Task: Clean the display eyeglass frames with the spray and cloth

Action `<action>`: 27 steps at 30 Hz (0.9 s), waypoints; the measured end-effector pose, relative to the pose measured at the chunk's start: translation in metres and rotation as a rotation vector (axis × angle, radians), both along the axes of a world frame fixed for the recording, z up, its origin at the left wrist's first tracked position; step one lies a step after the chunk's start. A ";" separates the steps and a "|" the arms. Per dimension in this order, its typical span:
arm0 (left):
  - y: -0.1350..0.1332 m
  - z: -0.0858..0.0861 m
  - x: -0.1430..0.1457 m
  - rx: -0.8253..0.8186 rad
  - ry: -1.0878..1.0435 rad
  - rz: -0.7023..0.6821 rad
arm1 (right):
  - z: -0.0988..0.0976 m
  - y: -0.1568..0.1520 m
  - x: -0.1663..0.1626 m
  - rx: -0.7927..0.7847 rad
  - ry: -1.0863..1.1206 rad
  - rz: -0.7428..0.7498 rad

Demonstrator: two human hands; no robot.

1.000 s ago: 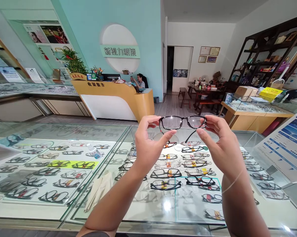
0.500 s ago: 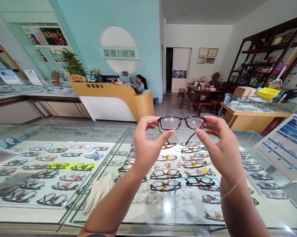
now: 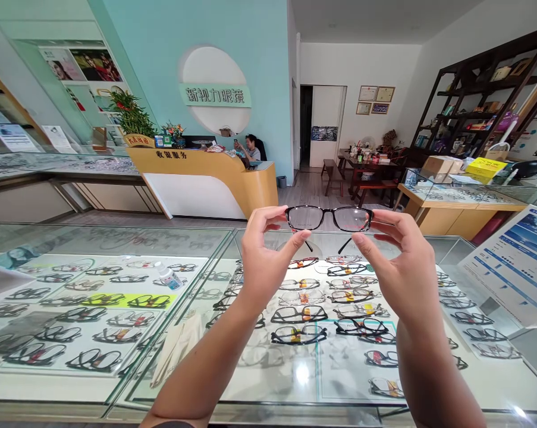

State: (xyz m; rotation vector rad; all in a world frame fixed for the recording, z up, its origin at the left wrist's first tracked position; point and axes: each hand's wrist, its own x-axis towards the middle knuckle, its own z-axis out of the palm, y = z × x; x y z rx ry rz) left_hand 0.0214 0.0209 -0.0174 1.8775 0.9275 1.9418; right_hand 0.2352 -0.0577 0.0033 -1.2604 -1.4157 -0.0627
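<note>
I hold a pair of black-framed glasses [image 3: 329,218] up in front of me with both hands, lenses facing away and the temples open toward me. My left hand [image 3: 263,264] pinches the left end of the frame between thumb and fingers. My right hand [image 3: 399,270] pinches the right end the same way. The glasses hang in the air above a glass display counter [image 3: 268,380] filled with several rows of spectacle frames [image 3: 299,334].
A small white bottle [image 3: 169,276] and a folded cloth [image 3: 179,345] lie on the counter glass at left. A blue printed stand [image 3: 515,270] is at right. Beyond are a yellow reception desk [image 3: 214,178] with a seated person [image 3: 251,148], a wooden table [image 3: 369,172] and dark shelving [image 3: 486,101].
The glasses and both hands have risen slightly; the frame is held a little higher and more level than a second ago.
</note>
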 end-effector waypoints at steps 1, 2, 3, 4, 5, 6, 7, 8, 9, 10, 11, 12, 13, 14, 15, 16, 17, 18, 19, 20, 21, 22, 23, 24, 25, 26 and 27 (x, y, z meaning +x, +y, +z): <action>0.000 0.000 0.000 -0.003 -0.003 0.000 | 0.000 0.000 0.000 0.002 -0.009 -0.001; 0.001 0.000 -0.001 -0.007 -0.003 0.002 | 0.000 0.000 0.000 0.005 -0.019 -0.004; 0.001 0.000 -0.001 -0.009 -0.002 0.004 | 0.000 0.000 0.000 0.008 -0.028 -0.009; 0.001 0.000 -0.001 -0.012 0.003 0.008 | 0.000 -0.001 0.000 0.014 -0.038 -0.016; 0.001 0.000 -0.001 -0.015 0.009 0.011 | 0.000 -0.001 0.000 0.020 -0.048 -0.024; 0.001 0.000 -0.001 -0.018 0.015 0.013 | 0.000 -0.001 0.000 0.025 -0.056 -0.031; 0.001 0.000 -0.001 -0.022 0.023 0.014 | 0.000 -0.002 0.001 0.030 -0.063 -0.037; 0.001 0.000 -0.001 -0.026 0.028 0.016 | 0.000 -0.002 0.001 0.034 -0.069 -0.042; 0.001 0.000 -0.001 -0.029 0.034 0.018 | 0.000 -0.002 0.001 0.039 -0.073 -0.046; 0.000 0.000 -0.001 -0.030 0.038 0.019 | 0.000 -0.003 0.001 0.043 -0.076 -0.049; 0.000 0.000 -0.001 -0.030 0.042 0.021 | 0.000 -0.003 0.001 0.044 -0.078 -0.051; 0.000 0.000 -0.001 -0.029 0.045 0.022 | 0.000 -0.003 0.001 0.045 -0.080 -0.051; 0.000 0.000 0.000 -0.028 0.047 0.022 | 0.001 -0.004 0.001 0.045 -0.081 -0.052; 0.000 0.000 0.000 -0.028 0.049 0.020 | 0.001 -0.004 0.001 0.043 -0.082 -0.052; 0.000 0.000 0.000 -0.030 0.051 0.018 | 0.001 -0.004 0.001 0.042 -0.084 -0.052; 0.000 0.000 0.000 -0.031 0.052 0.016 | 0.001 -0.004 0.001 0.039 -0.087 -0.053; 0.000 0.000 -0.001 -0.032 0.054 0.015 | 0.001 -0.004 0.001 0.037 -0.091 -0.055; 0.001 -0.001 -0.001 -0.031 0.056 0.014 | 0.001 -0.004 0.001 0.034 -0.095 -0.058; 0.001 -0.001 -0.001 -0.032 0.058 0.014 | 0.001 -0.004 0.001 0.031 -0.099 -0.061; 0.001 -0.001 -0.001 -0.034 0.059 0.014 | 0.001 -0.004 0.001 0.028 -0.102 -0.063; 0.001 -0.001 -0.001 -0.037 0.060 0.012 | 0.001 -0.005 0.000 0.027 -0.103 -0.065; 0.001 -0.002 -0.001 -0.043 0.061 0.008 | 0.002 -0.005 0.000 0.028 -0.102 -0.066; 0.002 -0.002 -0.001 -0.049 0.060 0.001 | 0.002 -0.005 0.000 0.033 -0.101 -0.067; 0.002 -0.002 -0.001 -0.055 0.060 -0.008 | 0.002 -0.006 -0.001 0.038 -0.098 -0.068; 0.002 -0.003 0.000 -0.059 0.059 -0.017 | 0.002 -0.006 -0.001 0.044 -0.096 -0.069; 0.003 -0.003 0.000 -0.061 0.059 -0.024 | 0.002 -0.007 -0.001 0.051 -0.093 -0.071; 0.003 -0.003 0.000 -0.062 0.059 -0.030 | 0.002 -0.007 -0.001 0.057 -0.091 -0.072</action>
